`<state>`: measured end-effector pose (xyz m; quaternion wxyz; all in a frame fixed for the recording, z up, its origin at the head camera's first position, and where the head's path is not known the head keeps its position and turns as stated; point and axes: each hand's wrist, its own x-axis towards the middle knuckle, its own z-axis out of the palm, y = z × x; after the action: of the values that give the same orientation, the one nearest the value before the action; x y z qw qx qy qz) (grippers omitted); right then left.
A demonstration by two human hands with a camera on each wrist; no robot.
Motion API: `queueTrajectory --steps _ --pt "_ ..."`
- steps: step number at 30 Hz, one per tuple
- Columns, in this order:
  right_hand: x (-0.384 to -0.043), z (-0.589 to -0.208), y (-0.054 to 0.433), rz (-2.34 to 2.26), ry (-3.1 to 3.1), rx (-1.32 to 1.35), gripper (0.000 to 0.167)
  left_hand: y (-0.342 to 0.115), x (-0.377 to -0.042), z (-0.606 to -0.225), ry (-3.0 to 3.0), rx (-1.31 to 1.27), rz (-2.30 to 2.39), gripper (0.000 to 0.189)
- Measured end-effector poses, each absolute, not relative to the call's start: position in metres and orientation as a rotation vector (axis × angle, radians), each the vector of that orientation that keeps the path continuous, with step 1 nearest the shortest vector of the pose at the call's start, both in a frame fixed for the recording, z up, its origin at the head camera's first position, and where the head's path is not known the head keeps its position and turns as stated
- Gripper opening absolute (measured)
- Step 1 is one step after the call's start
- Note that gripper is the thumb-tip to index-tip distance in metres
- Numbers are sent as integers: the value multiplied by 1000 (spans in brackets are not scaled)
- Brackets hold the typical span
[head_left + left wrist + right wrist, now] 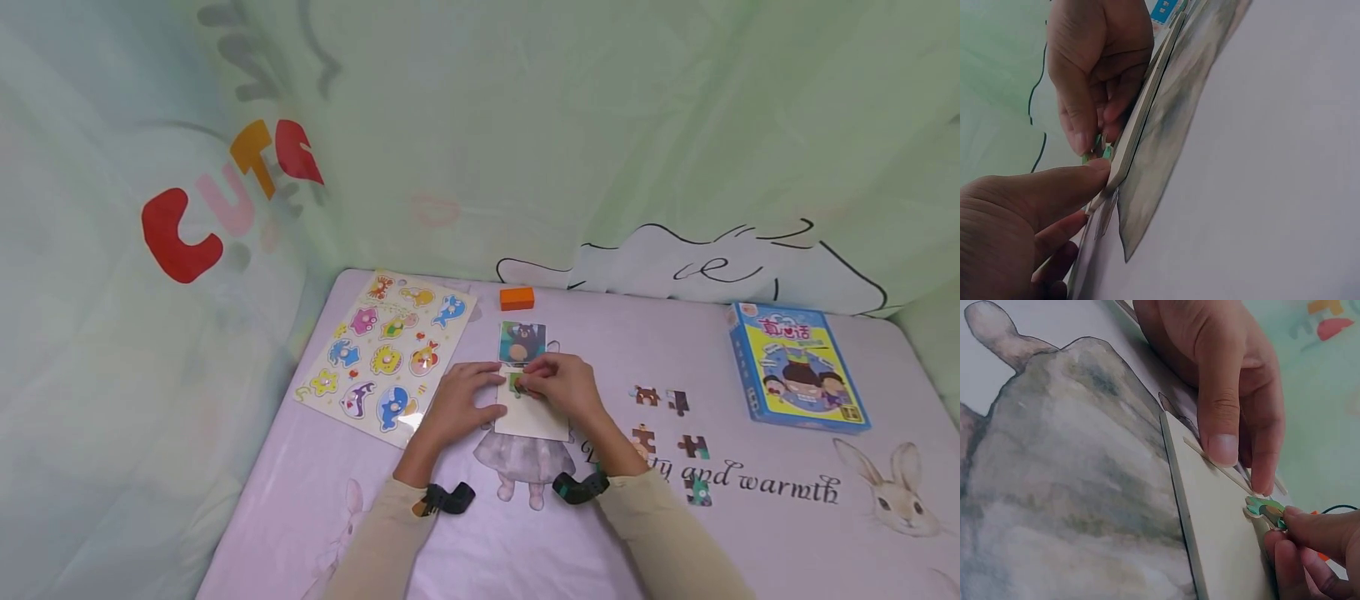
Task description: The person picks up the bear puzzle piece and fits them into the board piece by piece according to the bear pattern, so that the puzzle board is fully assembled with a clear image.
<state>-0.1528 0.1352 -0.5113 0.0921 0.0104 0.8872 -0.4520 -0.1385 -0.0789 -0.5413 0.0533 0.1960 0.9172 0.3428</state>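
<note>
Puzzle piece (515,383), long axis unclear, pinched by right hand (566,385), left hand (457,402), fingers extended, touching board (534,419)

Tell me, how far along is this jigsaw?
It looks barely begun. Done: the puzzle tray lies ready below the bear picture card; its visible part shows no other piece set in. In hand: the right hand pinches a green jigsaw piece at the tray's upper left. Remaining: at least five loose jigsaw pieces lie to the right.

Picture card (522,342) behind puzzle tray (532,419); animal board (366,367) left; puzzle pieces (693,447), box (801,367) right.
</note>
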Motion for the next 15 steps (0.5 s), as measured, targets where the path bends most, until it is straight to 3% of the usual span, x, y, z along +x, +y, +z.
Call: queueTrajectory --steps 15 --pt "-153 -509 127 -1300 2727 51 19 -79 -139 -542 2788 603 1027 47"
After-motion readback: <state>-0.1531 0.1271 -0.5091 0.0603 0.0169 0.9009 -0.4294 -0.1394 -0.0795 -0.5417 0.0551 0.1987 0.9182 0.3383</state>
